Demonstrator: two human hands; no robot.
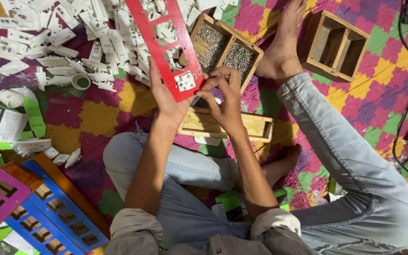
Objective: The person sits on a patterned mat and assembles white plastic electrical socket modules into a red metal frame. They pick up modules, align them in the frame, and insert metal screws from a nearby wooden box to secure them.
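The patterned mat (86, 118) in pink, yellow and green shows open room just below and to the left of the grip, between the knees and the heap of white switch parts (72, 42) that fills the far left. Just beyond the grip stands a wooden tray of screws (223, 49), split in two compartments; right under the hands lies a flat wooden box (227, 125), and well off to the right an empty wooden tray (334, 45).

The long red plate (166, 45) slants up and away from the grip, with rectangular cut-outs along it. Its near end rests in the left hand (166, 101), whose fingers are curled behind it with the thumb along its edge. A white switch module (185, 81) sits in the lowest cut-out. The right hand (225, 101) touches the plate's lower right corner, fingertips pinched together; what they pinch I cannot tell.
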